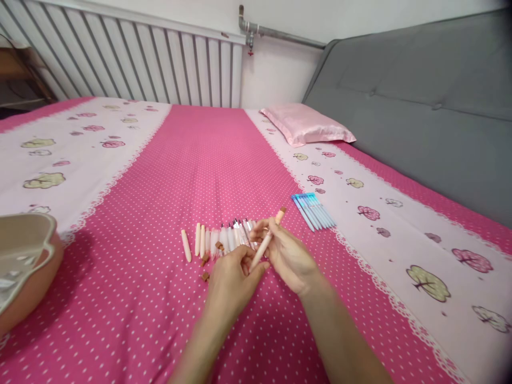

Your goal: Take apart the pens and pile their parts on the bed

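Note:
A cream-coloured pen [261, 252] is held at a slant between my two hands, its brown end pointing up and to the right. My left hand [232, 272] closes its fingers around the lower end. My right hand [291, 255] grips the barrel higher up, just below the brown end. Beyond my hands lies a row of pens and pen parts [224, 240], some cream, some clear, some dark-tipped. Several small brown pieces [205, 277] lie beside my left hand. One cream barrel [186, 245] rests apart at the row's left end. My hands partly hide the row.
A row of blue-topped pens [314, 212] lies to the right. At the left edge stands a beige basin [54, 261] with small pale pieces inside. A pink pillow [306, 124] is farther back, by the grey headboard [424, 101]. Behind the pink bedspread [200, 154] is a white radiator [160, 61].

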`<state>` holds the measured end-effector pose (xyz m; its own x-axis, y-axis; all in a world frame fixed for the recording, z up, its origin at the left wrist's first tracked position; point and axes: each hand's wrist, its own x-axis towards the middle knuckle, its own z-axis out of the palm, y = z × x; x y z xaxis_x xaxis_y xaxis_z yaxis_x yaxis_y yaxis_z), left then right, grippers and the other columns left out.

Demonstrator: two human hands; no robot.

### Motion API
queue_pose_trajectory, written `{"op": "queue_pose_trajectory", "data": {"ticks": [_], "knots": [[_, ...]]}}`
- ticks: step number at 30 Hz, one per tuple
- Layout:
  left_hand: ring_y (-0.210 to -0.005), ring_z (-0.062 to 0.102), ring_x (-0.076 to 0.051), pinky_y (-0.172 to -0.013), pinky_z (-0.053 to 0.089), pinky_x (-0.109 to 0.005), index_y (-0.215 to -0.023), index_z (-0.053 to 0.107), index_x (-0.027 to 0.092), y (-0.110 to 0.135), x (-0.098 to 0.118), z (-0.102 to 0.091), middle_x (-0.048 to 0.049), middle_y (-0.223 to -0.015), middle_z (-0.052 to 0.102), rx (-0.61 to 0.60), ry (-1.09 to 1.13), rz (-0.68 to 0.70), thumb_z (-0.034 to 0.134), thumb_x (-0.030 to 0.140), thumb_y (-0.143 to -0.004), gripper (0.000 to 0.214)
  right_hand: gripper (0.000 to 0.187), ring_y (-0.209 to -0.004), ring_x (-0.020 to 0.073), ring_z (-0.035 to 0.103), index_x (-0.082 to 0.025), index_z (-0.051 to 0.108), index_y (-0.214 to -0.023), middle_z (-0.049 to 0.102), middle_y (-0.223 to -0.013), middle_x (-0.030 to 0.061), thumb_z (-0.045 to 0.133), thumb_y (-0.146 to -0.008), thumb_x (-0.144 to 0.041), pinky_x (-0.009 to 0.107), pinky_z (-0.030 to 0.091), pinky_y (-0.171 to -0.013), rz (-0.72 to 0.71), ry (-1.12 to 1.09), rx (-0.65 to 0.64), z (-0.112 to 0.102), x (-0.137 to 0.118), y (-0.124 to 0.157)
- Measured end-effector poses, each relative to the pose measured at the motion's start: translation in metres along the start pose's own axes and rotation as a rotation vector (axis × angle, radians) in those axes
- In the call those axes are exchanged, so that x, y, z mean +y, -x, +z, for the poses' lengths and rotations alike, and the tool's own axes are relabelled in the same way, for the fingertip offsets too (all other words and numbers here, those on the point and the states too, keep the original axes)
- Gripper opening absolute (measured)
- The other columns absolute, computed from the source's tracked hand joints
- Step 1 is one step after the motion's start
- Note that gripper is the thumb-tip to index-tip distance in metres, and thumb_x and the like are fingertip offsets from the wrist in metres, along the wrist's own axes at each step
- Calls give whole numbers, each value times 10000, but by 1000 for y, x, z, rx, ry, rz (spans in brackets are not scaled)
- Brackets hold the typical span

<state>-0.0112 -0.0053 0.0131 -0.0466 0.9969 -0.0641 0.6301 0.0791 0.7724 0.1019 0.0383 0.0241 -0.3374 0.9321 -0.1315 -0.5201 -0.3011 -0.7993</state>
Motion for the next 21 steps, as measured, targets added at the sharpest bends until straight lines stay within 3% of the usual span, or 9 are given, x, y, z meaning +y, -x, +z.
{"op": "queue_pose_trajectory", "data": {"ticks": [8, 12, 16, 21], "knots": [[-442, 339, -110, -451, 194, -227, -754, 659, 187, -1, -6, -3, 28, -478, 440, 25, 75, 20, 477, 455, -769, 325, 381, -806, 164, 572, -186, 686, -817, 648, -801, 57, 509, -780, -521, 291, 404, -772, -27, 348, 86, -3, 1, 1], [-447, 309, -100, -459, 185, -229, -644, 598, 173, -1, -5, -4, 33, -470, 391, 6, 80, 60, 458, 453, -788, 345, 369, -772, 157, 573, -180, 707, -761, 662, -745, 48, 533, -770, -505, 308, 382, -815, -26, 440, 88, -5, 2, 0], [-476, 306, -92, -473, 220, -220, -569, 496, 165, -1, -3, -7, 37, -497, 369, -127, 275, 89, 449, 461, -802, 379, 374, -767, 159, 571, -189, 717, -766, 666, -725, 44, 513, -783, -502, 305, 388, -799, -35, 413, 69, -7, 1, -1], [-533, 468, -118, -569, 373, -239, -649, 615, 152, 3, 2, -15, -16, -545, 545, -385, 652, -13, 448, 468, -809, 392, 379, -865, 172, 570, -209, 717, -743, 672, -828, 55, 507, -780, -522, 302, 399, -833, -25, 306, -37, -5, -7, 4]]}}
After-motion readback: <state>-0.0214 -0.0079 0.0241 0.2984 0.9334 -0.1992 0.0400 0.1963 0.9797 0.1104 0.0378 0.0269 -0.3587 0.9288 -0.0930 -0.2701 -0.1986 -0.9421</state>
